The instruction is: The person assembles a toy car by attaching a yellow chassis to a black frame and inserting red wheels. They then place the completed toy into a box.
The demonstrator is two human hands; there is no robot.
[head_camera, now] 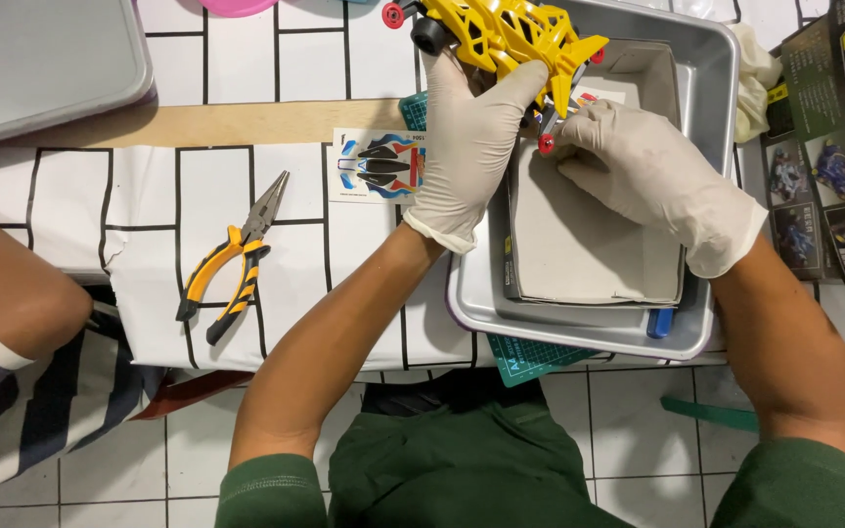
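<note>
White covering printed with a black brick-line pattern dresses the table [217,186], which stands over a white tiled floor. On it, to the person's right, sits a metal tray [706,88] holding an open cardboard box [589,235]. The yellow toy car [506,34] is held above the far left corner of that tray, partly cut off by the upper edge of the view. The left hand [466,147], in a white glove, is closed around the car body from below, thumb laid up along its near side. The right hand [638,161], also gloved, is pinched narrow, with its fingertips at a small red wheel [546,144] at the car's lower end. Judged from its thin moulded shell, the car is light and stiff but fragile at the pointed fins, so the broad central body is the safer place to take hold, not the fins or axles. Its long axis runs diagonally from upper left to lower right; which end is the nose cannot be told. Left of the tray lie a sticker sheet [378,164] and yellow-handled pliers [232,259], jaws pointing away from the person. A printed leaflet [833,147] lies at the right edge, and another person's arm [12,288] enters from the left.
</note>
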